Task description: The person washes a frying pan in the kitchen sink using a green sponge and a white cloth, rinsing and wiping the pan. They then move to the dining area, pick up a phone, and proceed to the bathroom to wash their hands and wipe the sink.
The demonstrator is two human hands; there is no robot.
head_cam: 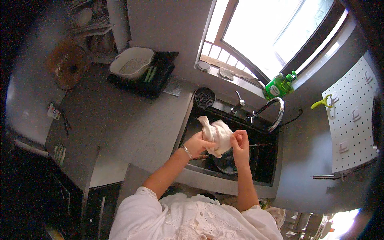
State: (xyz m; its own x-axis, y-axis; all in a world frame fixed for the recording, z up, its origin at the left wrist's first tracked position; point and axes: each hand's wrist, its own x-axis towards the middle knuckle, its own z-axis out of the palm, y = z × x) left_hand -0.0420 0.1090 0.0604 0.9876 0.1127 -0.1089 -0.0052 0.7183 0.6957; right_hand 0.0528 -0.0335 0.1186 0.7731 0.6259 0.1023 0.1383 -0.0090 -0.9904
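A crumpled white cloth (220,135) is held up over the dark kitchen sink (265,162). My left hand (198,146), with a silver bangle at the wrist, grips the cloth's left side, thumb across its front. At the cloth's right edge, my right hand (241,144) pinches it between thumb and curled fingers. Below the cloth, a round pan or bowl (228,163) lies in the sink, partly hidden by the cloth and my right hand.
A chrome faucet (280,111) curves over the sink's back right. Green soap bottle (277,87) stands on the windowsill. A white basket (132,63) sits on a black rack (163,81) at the counter's back. On the right wall, a yellow-green peeler (321,103) hangs from a white pegboard (354,132).
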